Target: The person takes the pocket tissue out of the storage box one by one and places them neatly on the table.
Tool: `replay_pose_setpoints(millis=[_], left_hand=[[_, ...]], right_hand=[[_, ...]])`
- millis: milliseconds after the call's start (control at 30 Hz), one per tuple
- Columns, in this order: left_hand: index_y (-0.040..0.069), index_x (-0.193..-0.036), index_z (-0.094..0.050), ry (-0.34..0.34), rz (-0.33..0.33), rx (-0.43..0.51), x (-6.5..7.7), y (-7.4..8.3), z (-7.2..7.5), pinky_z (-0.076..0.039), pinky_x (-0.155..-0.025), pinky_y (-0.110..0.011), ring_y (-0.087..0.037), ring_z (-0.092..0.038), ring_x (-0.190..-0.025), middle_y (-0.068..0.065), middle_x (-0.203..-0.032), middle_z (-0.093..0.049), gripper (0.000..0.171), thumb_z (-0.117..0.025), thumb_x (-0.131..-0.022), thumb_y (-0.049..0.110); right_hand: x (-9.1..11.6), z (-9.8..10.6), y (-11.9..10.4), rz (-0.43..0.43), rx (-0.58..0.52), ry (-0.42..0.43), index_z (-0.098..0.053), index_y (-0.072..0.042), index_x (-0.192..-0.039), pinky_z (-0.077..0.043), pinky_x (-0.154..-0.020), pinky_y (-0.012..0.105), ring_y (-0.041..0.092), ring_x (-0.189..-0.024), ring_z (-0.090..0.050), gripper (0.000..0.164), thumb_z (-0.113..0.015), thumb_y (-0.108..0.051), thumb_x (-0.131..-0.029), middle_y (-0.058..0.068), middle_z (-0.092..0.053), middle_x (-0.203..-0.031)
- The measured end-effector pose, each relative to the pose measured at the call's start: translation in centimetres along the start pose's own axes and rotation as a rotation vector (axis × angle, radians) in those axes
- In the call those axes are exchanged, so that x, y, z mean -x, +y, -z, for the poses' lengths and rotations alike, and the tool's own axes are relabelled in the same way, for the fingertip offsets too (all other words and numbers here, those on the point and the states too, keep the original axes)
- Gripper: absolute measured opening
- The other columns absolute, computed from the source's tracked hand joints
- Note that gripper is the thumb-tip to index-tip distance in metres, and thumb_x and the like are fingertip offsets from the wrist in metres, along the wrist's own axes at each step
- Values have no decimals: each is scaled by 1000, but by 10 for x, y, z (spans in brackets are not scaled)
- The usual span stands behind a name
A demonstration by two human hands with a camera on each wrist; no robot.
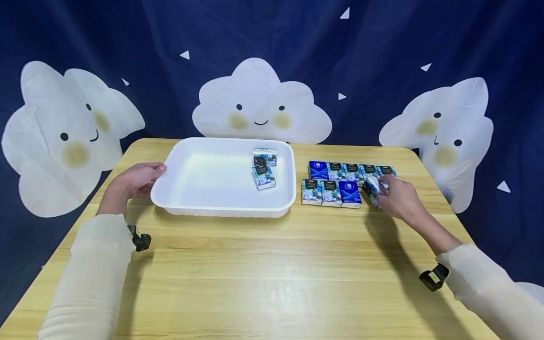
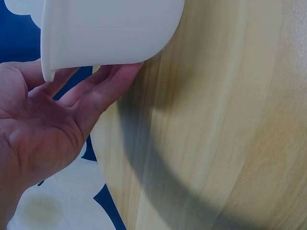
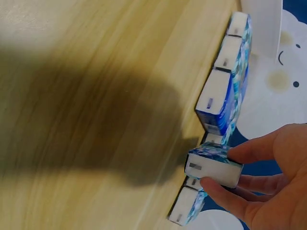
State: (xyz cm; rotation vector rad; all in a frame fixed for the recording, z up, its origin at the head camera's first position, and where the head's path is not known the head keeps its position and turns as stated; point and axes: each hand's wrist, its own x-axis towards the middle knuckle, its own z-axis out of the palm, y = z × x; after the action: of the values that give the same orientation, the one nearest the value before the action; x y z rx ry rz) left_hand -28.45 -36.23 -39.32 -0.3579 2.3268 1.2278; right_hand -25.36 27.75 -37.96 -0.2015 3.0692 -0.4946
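Observation:
A white plastic tray [image 1: 221, 208] stands at the left of the table, and my left hand [image 1: 138, 178] grips its left side. In the left wrist view, my left hand [image 2: 48, 105] has its fingertips against the underside of the tray [image 2: 115, 28]. My right hand [image 1: 399, 196] pinches a floral pocket tissue pack [image 1: 372, 190], tilted at the right end of the front row. In the right wrist view, thumb and fingers of my right hand [image 3: 268, 182] hold that pack [image 3: 213, 165] by its sides. Two tissue packs, one of them a floral pack [image 1: 264, 177], lie inside the tray at its right.
Several pocket tissue packs stand in two rows right of the tray, such as a blue pack [image 1: 350, 194] in front and another blue pack [image 1: 318, 170] behind. The wooden table [image 1: 255, 274] ends at a dark blue curtain [image 1: 272, 28] with white clouds.

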Motion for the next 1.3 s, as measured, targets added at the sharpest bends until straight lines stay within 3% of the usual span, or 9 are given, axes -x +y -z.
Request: replay_pose_setpoints(millis=[433, 700, 933, 1133, 1300], left_hand=[[11, -164, -8, 10, -6, -8, 0, 0, 0, -51, -89, -32, -39, -45, -131, -26, -157, -32, 67, -28, -110, 46], [10, -164, -7, 11, -4, -17, 0, 0, 0, -50, -88, -31, -40, -44, -131, -26, -158, -31, 67, -27, -110, 46], [10, -164, -7, 1, 0, -10, 0, 1, 1, -51, -88, -31, -40, -44, -131, -26, -158, -31, 68, -28, -110, 46], [10, -164, -7, 2, -3, -10, 0, 0, 1, -51, -87, -30, -39, -45, -130, -26, -157, -31, 68, -28, -110, 46], [10, -164, -7, 5, -3, -15, 0, 1, 0, -51, -87, -31, -39, -45, -130, -26, -158, -31, 68, -28, -110, 47]], right_hand=[[0, -6, 16, -55, -16, -24, -45, 19, -136, -39, -71, 48, 33, -72, -46, 61, -55, -9, -83, 11, -46, -70], [0, -7, 22, -60, -9, -12, -46, 20, -134, -45, -77, 58, 43, -85, -51, 59, -57, -11, -86, 32, -61, -98], [-4, 4, 20, -87, 1, -113, -40, 18, -140, -48, -76, 55, 40, -84, -59, 65, -61, -22, -94, 23, -64, -89], [-8, 13, 23, -68, -19, -83, -51, 16, -131, -51, -78, 56, 50, -98, -64, 51, -52, -24, -101, 35, -67, -112], [-10, 13, 29, -93, -34, -118, -56, 15, -125, -50, -79, 54, 54, -105, -60, 47, -53, -24, -100, 37, -61, -122]])
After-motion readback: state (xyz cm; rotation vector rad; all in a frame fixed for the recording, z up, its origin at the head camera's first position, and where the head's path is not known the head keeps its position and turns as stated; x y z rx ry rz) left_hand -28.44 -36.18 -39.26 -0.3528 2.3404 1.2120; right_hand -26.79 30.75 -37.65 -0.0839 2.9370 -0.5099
